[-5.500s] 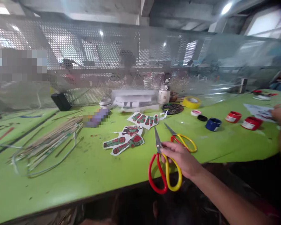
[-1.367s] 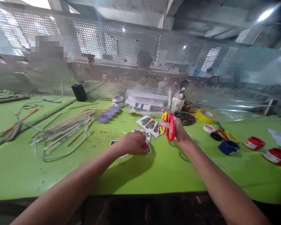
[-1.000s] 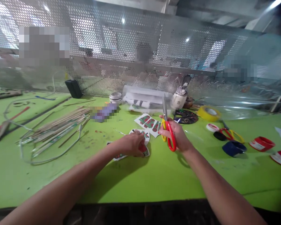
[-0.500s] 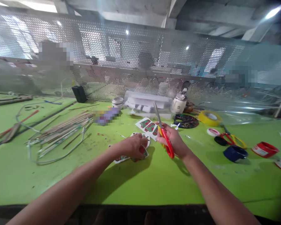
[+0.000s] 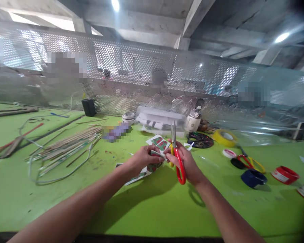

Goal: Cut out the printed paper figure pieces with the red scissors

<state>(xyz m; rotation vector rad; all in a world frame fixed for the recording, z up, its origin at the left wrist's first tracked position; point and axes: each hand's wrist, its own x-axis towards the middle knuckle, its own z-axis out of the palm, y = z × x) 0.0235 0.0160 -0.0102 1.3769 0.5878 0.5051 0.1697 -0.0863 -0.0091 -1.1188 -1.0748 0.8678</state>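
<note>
Between its thumb and fingers, my left hand (image 5: 147, 158) pinches a small printed paper piece (image 5: 157, 156) with red and green patterns. My right hand (image 5: 182, 158) is closed round scissors (image 5: 180, 166) with one red and one yellow handle; their blades point up and away, slightly apart. The right fingertips are close to the paper's right end; whether they touch it is unclear. Under and beside my left hand lie more printed pieces (image 5: 141, 175) on the green table. Behind the hands is a white sheet with red and green prints (image 5: 160, 141).
Thin sticks (image 5: 72, 141) and a white cable (image 5: 58, 183) lie left. At the back stand a black box (image 5: 88, 107), plastic-wrapped rolls (image 5: 159, 118) and a white kettle-like container (image 5: 193, 120). Yellow tape (image 5: 225, 137), other scissors (image 5: 252, 163), blue tape (image 5: 253, 178) and red tape (image 5: 285, 174) are right.
My left hand has lifted a printed piece from the table and moved nearer the right hand. The scissors' blades have parted slightly and stand more upright. The camera view has tilted up a little.
</note>
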